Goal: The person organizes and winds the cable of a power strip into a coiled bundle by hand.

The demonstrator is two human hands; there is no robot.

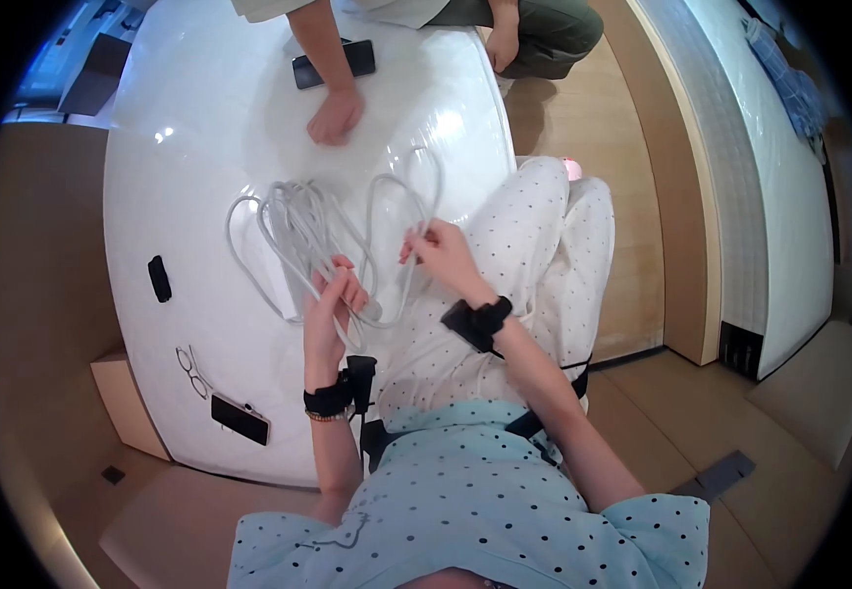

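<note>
A long white cable (pixel 293 221) lies in a loose, looped bundle on the white bed-like surface, part of it lifted. My left hand (pixel 336 293) is closed around the near side of the bundle, with strands passing by its fingers. To its right, my right hand (pixel 436 250) pinches a single strand, and a loop of cable rises beyond it. Which end of the cable is where I cannot make out. Black straps with small boxes sit on both my wrists.
Across the surface, another person's fist (pixel 336 116) rests near a black phone (pixel 333 64). On the left lie a small black object (pixel 159 279), eyeglasses (pixel 190 373) and another phone (pixel 239 419). Wooden floor (pixel 632 226) runs along the right side.
</note>
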